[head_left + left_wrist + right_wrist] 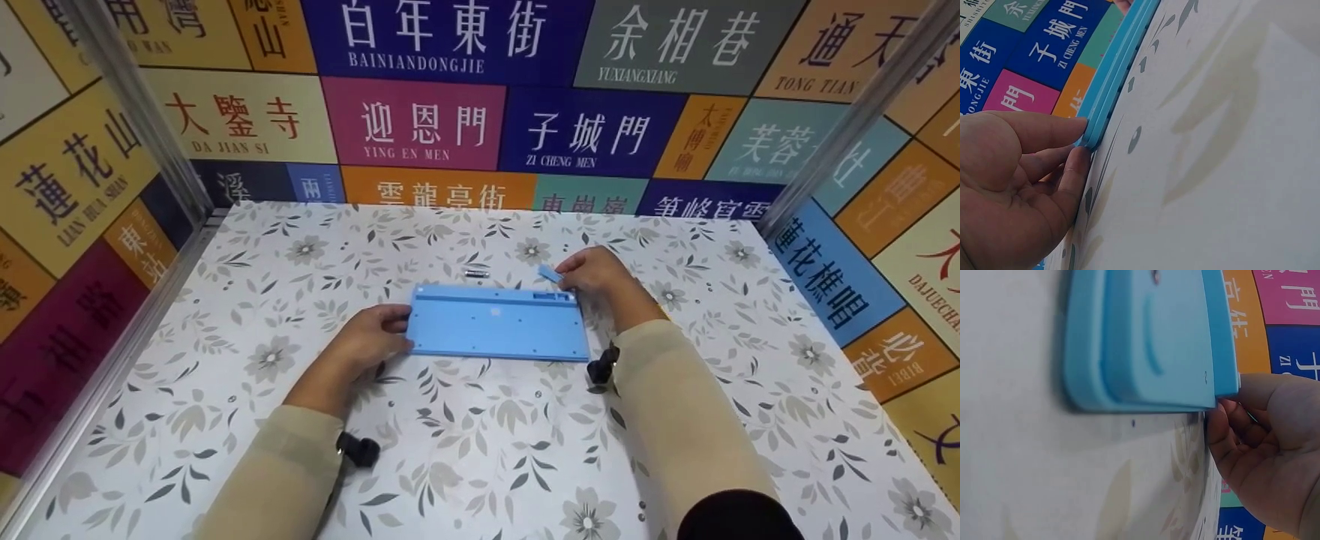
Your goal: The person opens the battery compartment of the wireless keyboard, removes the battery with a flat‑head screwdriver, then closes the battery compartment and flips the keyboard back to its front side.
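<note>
A light-blue keyboard [495,330] lies underside up on the table, its battery compartment [551,295] uncovered near the far right corner. My left hand [373,335] grips the keyboard's left edge. In the left wrist view, the thumb and a finger [1076,169] pinch that corner. My right hand [598,274] pinches a small blue battery cover [550,274] just beyond the compartment. In the right wrist view the right hand [1278,444] is at the keyboard's far corner, with the cover hidden behind it. One battery [477,274] lies on the table behind the keyboard.
A white cloth with grey leaves and flowers covers the table [480,450]. Panels with coloured street-name signs [427,124] stand behind and on both sides, with metal posts [847,112] at the corners. A black rounded object [739,516] shows at the lower edge.
</note>
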Motion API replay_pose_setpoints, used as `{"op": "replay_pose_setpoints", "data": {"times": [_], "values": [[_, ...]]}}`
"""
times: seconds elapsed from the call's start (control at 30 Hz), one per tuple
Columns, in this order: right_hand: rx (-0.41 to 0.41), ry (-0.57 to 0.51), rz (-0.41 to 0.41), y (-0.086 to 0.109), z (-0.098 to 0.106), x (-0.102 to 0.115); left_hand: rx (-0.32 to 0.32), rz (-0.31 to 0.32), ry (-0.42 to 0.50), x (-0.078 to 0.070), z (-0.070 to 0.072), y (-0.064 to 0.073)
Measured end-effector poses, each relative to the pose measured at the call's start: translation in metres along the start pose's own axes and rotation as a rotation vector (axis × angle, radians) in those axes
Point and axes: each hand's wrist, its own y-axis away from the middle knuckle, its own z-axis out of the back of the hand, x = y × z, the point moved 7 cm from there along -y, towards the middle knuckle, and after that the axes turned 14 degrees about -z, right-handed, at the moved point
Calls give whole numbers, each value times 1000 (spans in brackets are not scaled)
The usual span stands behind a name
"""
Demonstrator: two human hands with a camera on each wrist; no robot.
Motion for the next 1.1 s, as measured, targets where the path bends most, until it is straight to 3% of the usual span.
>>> {"op": "replay_pose_setpoints", "data": {"times": [0.13,0.33,0.63,1.1], "values": [[22,-49,38,4,3,1,-5,13,2,2,0,-1],[62,-101,92,16,8,5,7,-38,-26,0,1,-1],[128,-50,135,33,11,8,7,-33,-10,0,1,0],[184,9,129,32,8,3,2,-21,-10,1,0,-1]]}}
